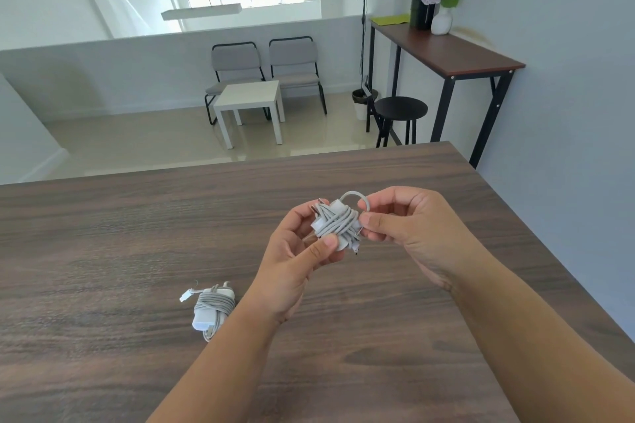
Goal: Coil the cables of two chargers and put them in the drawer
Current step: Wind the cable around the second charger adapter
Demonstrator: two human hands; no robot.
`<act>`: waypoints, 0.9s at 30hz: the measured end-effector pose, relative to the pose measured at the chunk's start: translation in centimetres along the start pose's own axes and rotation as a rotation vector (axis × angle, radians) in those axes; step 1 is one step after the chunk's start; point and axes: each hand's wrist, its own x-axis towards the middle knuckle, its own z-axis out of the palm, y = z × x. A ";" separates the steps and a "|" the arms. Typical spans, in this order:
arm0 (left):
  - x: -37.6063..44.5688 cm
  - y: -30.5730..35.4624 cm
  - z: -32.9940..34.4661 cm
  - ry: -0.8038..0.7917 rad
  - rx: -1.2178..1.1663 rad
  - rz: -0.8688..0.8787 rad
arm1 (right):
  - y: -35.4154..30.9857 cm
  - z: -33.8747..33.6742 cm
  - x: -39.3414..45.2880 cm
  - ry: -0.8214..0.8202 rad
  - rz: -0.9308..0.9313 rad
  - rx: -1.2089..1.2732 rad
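Head view caught the left hand [302,251] gripping the wrapped charger [335,225] while the right hand [398,216], alongside, pinched its last cable loop [354,196]; tucking it tight looked wise.

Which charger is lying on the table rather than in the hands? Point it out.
The charger on the table, cable wrapped, lies untouched beside the left forearm. The other charger is held above the table by both hands.

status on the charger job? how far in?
Done: one charger lies on the table, cable wound round it. In hand: the left hand holds the second charger, mostly wrapped, while the right hand pinches its last cable loop. Left: finish that wrap, then put both in the drawer, which isn't in view.
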 end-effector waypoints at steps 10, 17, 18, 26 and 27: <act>0.0 -0.1 0.1 0.017 0.028 0.013 | 0.1 -0.4 -0.1 0.008 0.024 0.087; 0.0 0.0 0.3 -0.011 0.048 0.013 | 0.4 -0.2 -0.2 0.022 -0.028 0.049; 0.0 0.0 0.3 -0.013 0.055 0.018 | 0.5 -0.1 -0.2 0.036 -0.034 0.061; -0.2 0.1 0.5 -0.003 0.140 0.060 | 0.9 0.2 -0.4 0.071 -0.030 0.118; -0.2 0.1 0.4 0.006 0.138 0.060 | 0.9 0.2 -0.3 0.070 -0.033 0.110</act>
